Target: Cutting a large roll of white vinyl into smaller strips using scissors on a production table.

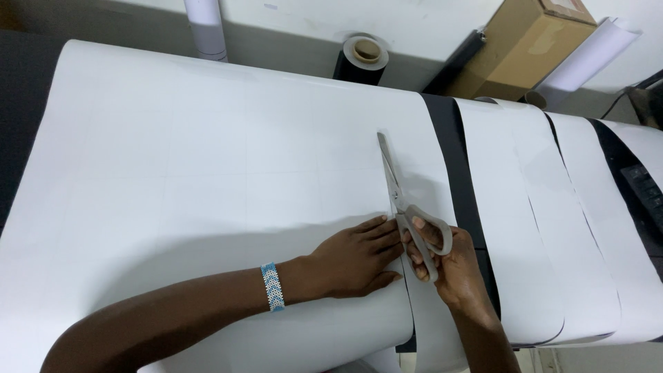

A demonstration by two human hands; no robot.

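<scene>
Under both hands I saw a broad white sheet (207,159), smooth and matte with a faint printed grid, draped over the table and curling down at the near edge. To the right of my right hand lay narrower white strips (514,207), long, flat and slightly curved, with glossy black bands (461,173) showing between them. Well beyond the hands, a brown cardboard box (532,45) leaned against the pale wall, with a white paper roll (587,59) just to its right. A black roll with a tan cardboard core (362,59) stood straight ahead of the hands, and a white tube (206,29) stood farther left.

My left hand (356,259) lay flat, fingers together and pressed on the sheet, just beside the cut line. A woven blue and white bracelet (273,286) circled that wrist. My right hand (452,266) was closed through the grey plastic loops of the scissors (400,207), touching the left fingertips. The thin metal blades pointed away from me along the sheet's right side, nearly together; a slit ran back from them to the near edge.
</scene>
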